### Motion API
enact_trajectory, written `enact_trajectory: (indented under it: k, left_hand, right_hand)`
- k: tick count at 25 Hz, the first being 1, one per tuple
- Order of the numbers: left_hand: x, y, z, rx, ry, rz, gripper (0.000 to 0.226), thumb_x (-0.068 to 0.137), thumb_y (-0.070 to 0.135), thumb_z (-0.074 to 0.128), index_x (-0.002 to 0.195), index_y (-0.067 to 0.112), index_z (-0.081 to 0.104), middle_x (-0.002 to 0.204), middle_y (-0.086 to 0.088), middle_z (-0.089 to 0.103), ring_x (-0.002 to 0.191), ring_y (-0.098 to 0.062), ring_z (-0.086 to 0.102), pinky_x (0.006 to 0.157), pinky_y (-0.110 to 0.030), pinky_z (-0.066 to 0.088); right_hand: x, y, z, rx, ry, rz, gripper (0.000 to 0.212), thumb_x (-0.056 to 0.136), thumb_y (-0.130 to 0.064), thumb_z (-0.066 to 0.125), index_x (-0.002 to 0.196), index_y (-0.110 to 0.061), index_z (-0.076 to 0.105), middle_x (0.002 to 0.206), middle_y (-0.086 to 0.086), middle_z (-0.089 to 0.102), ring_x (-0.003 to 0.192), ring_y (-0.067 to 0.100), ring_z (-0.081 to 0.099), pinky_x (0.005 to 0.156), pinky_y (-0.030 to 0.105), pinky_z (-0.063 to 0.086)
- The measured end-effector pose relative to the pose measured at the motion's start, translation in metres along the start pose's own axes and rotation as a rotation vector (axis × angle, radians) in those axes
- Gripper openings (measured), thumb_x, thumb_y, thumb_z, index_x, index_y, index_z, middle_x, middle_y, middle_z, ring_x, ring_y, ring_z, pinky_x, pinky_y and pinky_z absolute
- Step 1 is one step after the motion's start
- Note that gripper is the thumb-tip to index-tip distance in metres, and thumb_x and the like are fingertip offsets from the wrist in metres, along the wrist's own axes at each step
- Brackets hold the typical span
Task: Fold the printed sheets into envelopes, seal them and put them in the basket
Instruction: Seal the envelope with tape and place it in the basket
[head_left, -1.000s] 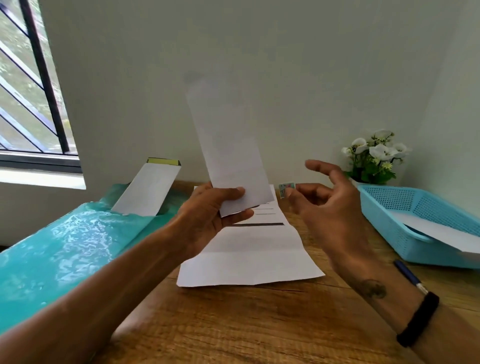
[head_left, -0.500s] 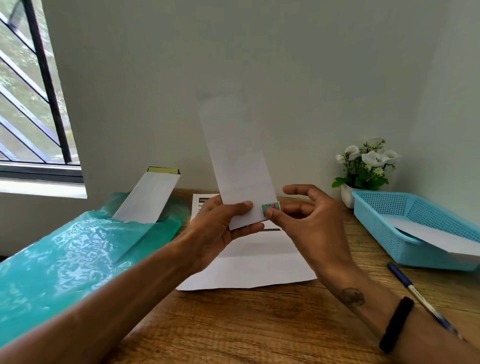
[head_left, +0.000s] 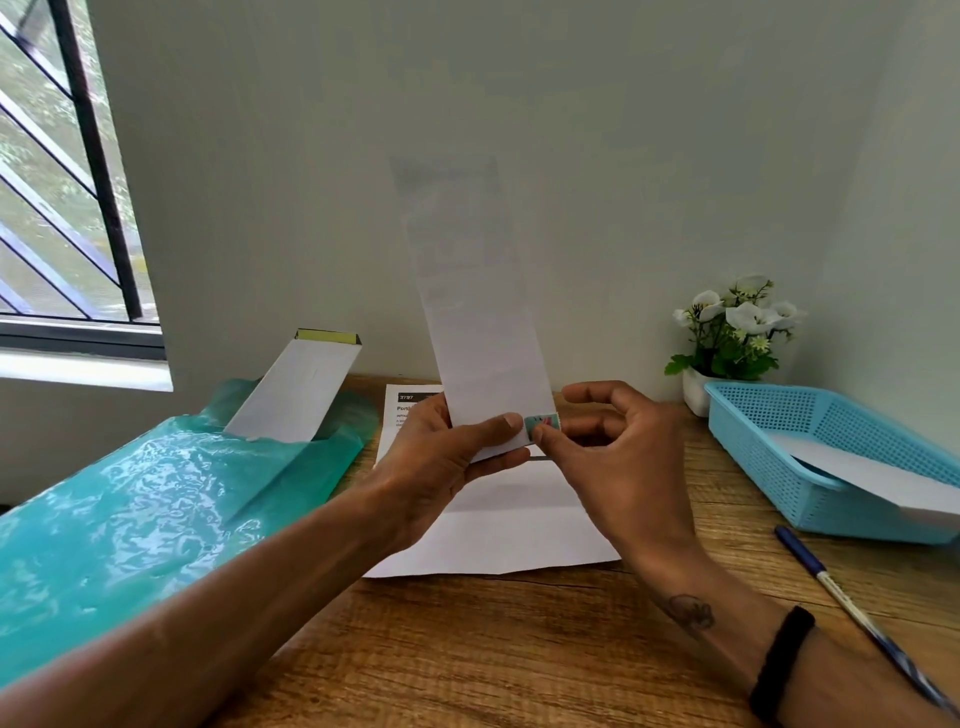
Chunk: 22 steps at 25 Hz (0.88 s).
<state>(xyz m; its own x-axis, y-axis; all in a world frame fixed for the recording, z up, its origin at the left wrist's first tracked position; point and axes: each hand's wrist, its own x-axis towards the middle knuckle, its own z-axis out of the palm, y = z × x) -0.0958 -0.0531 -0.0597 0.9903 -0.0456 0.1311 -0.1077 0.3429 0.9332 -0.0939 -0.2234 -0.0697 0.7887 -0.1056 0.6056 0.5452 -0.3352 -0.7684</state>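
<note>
I hold the envelope (head_left: 480, 332) up in front of me, standing tall like a thin board. My left hand (head_left: 447, 462) pinches its bottom end, thumb on the front and fingers behind. My right hand (head_left: 618, 457) pinches a little stamp (head_left: 542, 425) and presses it on the envelope's corner at about 5 o'clock, right beside my left thumb.

The envelope is very light. It is only paper, so I think it will bend and flop if I tip it. It stands up now because it is folded thick. It is smooth, so it could slide out of a loose pinch. I would hold it near the bottom, on the flat part, with my thumb close to the stamp so the paper does not give way when I press.

The stamp is tiny and thin. I think it sticks to one side, so I should touch only its edge and rub it flat.

Under my hands a sheet (head_left: 498, 525) lies open on the table (head_left: 519, 649). The basket (head_left: 779, 441) sits at 3 o'clock, with one envelope inside. A pen (head_left: 831, 582) lies at 4 o'clock. A green bag (head_left: 130, 519) with a white pack (head_left: 296, 389) sticking out is at 9 o'clock. A plant (head_left: 732, 327) stands at 2 o'clock.
</note>
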Motion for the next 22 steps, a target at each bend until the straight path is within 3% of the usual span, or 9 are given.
enact_trajectory:
  k: [5,8,14,18,22]
  left_hand:
    - [-0.0014,-0.0038,0.0014,0.099,0.016,0.051,0.054,0.08,0.005,0.081,0.128,0.016,0.059,0.126,-0.011,0.068,0.11,-0.031,0.073,0.087,-0.037,0.065]
    - [-0.0017,-0.0063,0.0032,0.165,0.067,0.076,0.053,0.08,0.007,0.083,0.126,0.018,0.059,0.122,-0.009,0.067,0.107,-0.029,0.073,0.089,-0.04,0.064]
    - [-0.0041,-0.0077,0.0029,0.26,0.117,0.174,0.042,0.081,0.012,0.085,0.108,0.029,0.058,0.111,-0.001,0.068,0.101,-0.024,0.073,0.08,-0.033,0.066]
    - [-0.0042,-0.0081,0.0043,0.362,0.161,0.204,0.049,0.08,0.014,0.087,0.117,0.024,0.057,0.11,0.001,0.067,0.1,-0.024,0.071,0.078,-0.03,0.066]
    - [-0.0029,-0.0042,0.0015,0.444,0.21,0.216,0.056,0.08,0.022,0.088,0.126,0.02,0.057,0.116,-0.002,0.067,0.102,-0.025,0.072,0.085,-0.037,0.065]
  right_hand:
    - [-0.0033,0.0002,0.0023,-0.056,0.033,-0.02,0.043,0.079,-0.023,0.09,0.118,-0.017,0.071,0.092,-0.009,0.079,0.079,0.0,0.076,0.071,0.02,0.064]
    - [-0.0059,-0.0011,0.0034,-0.093,0.041,-0.041,0.043,0.078,-0.026,0.09,0.116,-0.02,0.071,0.089,-0.014,0.076,0.077,-0.004,0.074,0.068,0.013,0.061]
    - [-0.0081,-0.0024,0.0048,-0.134,0.03,-0.058,0.043,0.078,-0.031,0.089,0.116,-0.02,0.073,0.095,-0.01,0.079,0.079,-0.003,0.074,0.068,0.014,0.061]
    - [-0.0066,-0.0015,0.0048,-0.199,-0.012,-0.069,0.044,0.078,-0.033,0.09,0.117,-0.021,0.073,0.097,-0.012,0.077,0.076,-0.008,0.07,0.064,0.008,0.057]
    - [-0.0022,0.0016,0.0009,-0.429,-0.066,-0.116,0.054,0.076,-0.055,0.085,0.12,-0.028,0.07,0.111,-0.012,0.076,0.082,0.002,0.071,0.076,0.032,0.065]
